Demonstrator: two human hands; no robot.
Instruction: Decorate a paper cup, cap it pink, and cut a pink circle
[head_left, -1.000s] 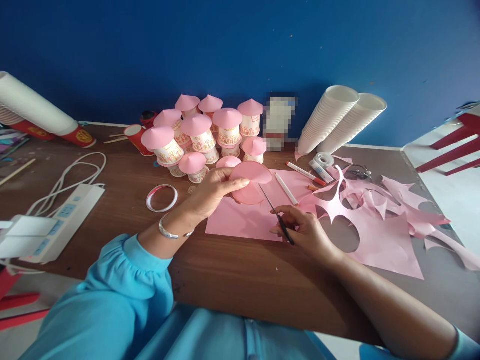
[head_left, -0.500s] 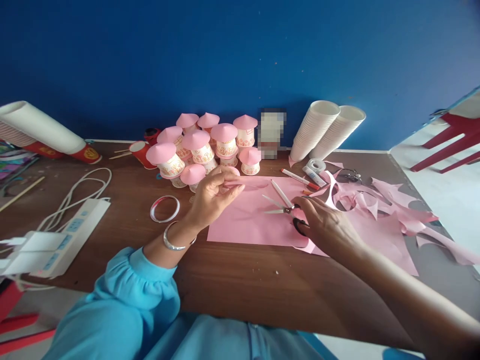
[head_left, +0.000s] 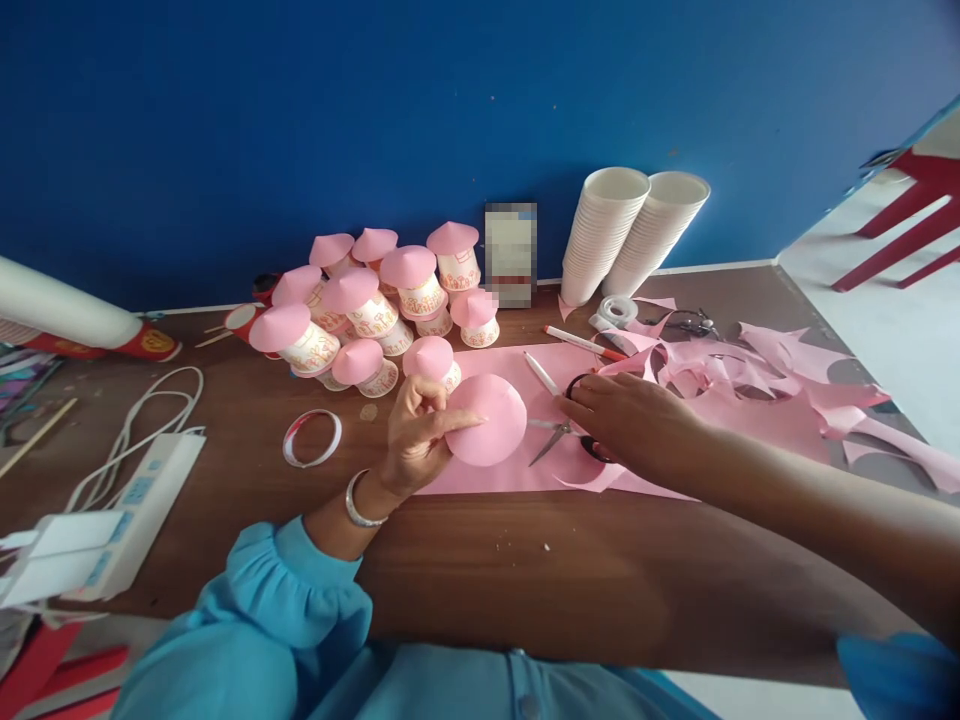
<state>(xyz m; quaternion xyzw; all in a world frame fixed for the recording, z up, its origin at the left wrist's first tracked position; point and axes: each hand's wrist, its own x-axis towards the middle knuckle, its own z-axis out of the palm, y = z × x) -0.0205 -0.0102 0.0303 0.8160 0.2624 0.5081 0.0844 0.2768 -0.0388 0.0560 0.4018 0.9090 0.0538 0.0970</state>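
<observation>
My left hand [head_left: 421,430] pinches a round pink paper disc [head_left: 491,425] by its left edge, its flat face turned up toward me. Black-handled scissors [head_left: 559,440] are in my right hand [head_left: 630,420], blades parted and pointing left toward the disc. Under both lies a pink paper sheet [head_left: 465,482]. A white pen [head_left: 541,374] and a white and orange marker [head_left: 585,343] rest on or by the sheet, above the scissors. Behind my left hand stand several patterned paper cups topped with pink paper cones [head_left: 407,267].
Two tall stacks of white cups [head_left: 606,235] lean on the blue wall. Pink paper offcuts [head_left: 787,375] spread at the right, near a clear tape roll [head_left: 619,310]. At left are a tape ring [head_left: 312,438], a power strip [head_left: 146,510] with cables, and fallen cup stacks [head_left: 75,310].
The disc in my left hand has turned from nearly edge-on to face-up and moved lower. The scissors in my right hand have shifted slightly left, blades still apart. The view has tilted.
</observation>
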